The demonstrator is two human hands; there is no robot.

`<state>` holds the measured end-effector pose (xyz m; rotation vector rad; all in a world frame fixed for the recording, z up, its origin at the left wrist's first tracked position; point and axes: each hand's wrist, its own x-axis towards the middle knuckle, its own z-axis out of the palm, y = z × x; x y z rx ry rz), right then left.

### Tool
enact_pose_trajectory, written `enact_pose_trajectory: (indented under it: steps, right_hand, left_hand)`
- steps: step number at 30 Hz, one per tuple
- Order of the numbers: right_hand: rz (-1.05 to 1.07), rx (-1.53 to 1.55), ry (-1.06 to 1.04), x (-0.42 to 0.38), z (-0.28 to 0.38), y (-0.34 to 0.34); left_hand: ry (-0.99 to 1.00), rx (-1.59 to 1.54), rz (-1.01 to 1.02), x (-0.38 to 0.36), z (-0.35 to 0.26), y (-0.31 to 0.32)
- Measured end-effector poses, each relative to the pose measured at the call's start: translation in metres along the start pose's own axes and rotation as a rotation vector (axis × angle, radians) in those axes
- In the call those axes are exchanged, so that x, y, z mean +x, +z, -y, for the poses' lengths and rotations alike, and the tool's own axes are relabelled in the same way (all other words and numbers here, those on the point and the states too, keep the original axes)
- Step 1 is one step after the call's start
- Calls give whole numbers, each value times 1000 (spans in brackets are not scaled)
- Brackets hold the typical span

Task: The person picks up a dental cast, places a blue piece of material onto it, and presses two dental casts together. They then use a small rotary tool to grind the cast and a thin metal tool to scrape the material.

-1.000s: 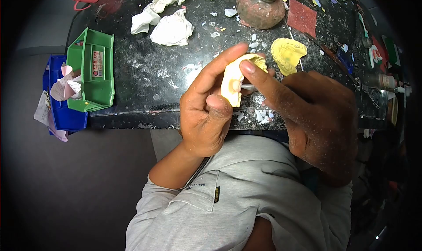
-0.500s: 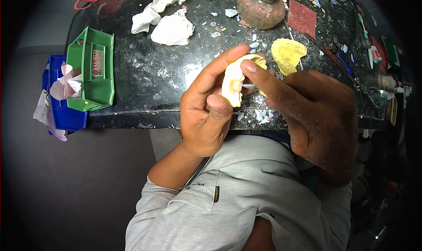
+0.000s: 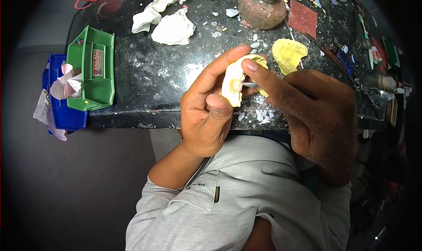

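A yellow dental cast (image 3: 229,86) is gripped between the thumb and fingers of my left hand (image 3: 202,112), above the table's front edge. My right hand (image 3: 321,114) is closed around a thin metal tool (image 3: 250,85); its grey shaft shows beside the inner side of the cast, and the rest is hidden by my fingers. My right index fingertip rests against the upper part of the cast. Just beyond my hands, a second yellow dental cast (image 3: 288,56) lies on the table with its row of teeth showing.
The black table (image 3: 145,88) carries scattered plaster chips (image 3: 263,117). At the back stand a round burner-like pot (image 3: 261,11) and a red square sheet (image 3: 302,19). Crumpled white material (image 3: 173,27) lies back left. Green (image 3: 99,90) and blue (image 3: 70,121) trays sit at the left edge.
The metal tool has shifted slightly, and more of its shaft shows beside the cast. Both hands keep nearly the same pose.
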<state>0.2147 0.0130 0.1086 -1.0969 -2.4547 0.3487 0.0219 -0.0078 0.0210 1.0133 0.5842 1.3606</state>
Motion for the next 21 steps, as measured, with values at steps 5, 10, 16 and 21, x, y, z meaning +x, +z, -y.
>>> enact_pose_trajectory:
  steps: [5,10,16,21]
  right_hand:
    - [-36,22,-10,0,0,3]
    - [-31,40,3,1,0,3]
    - [-41,53,8,1,2,5]
    - [-74,62,3,1,1,8]
  left_hand:
    - [2,9,5,0,0,-1]
    - [-2,8,2,0,0,-1]
    - [-2,15,2,0,0,-2]
    - [-17,12,2,0,-1,-1]
